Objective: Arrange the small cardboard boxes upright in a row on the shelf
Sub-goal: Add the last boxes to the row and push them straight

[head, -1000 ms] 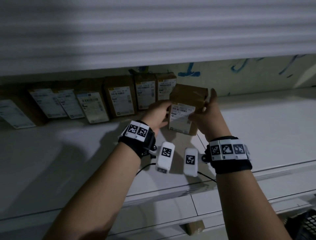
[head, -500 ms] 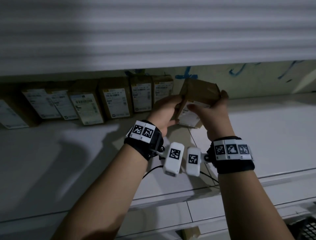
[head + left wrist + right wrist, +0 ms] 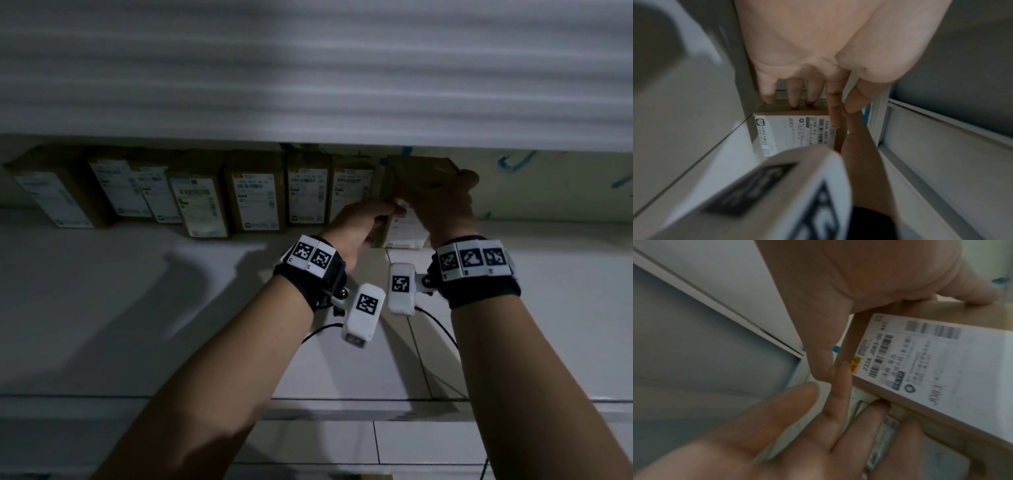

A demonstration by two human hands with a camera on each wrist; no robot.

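Observation:
Several brown cardboard boxes [image 3: 255,195] with white labels stand upright in a row along the back of the shelf [image 3: 137,308]. Both hands hold one more labelled box [image 3: 421,169] at the right end of that row, next to the last standing box [image 3: 352,188]. My left hand [image 3: 383,212] grips its left side. My right hand [image 3: 442,198] wraps over its top and right side and hides much of it. The left wrist view shows the label [image 3: 795,133] with my fingertips [image 3: 795,102] on the cardboard. The right thumb [image 3: 822,356] lies by the box's corner [image 3: 931,369].
The upper shelf [image 3: 308,85] overhangs low above the boxes. The back wall [image 3: 555,192] with blue marks runs to the right of the held box, with bare white shelf below it. The shelf's front edge [image 3: 342,401] lies under my forearms.
Both hands have carried the box up and back, from in front of the row to its right end by the wall. The label now faces me from lower down, behind my hands.

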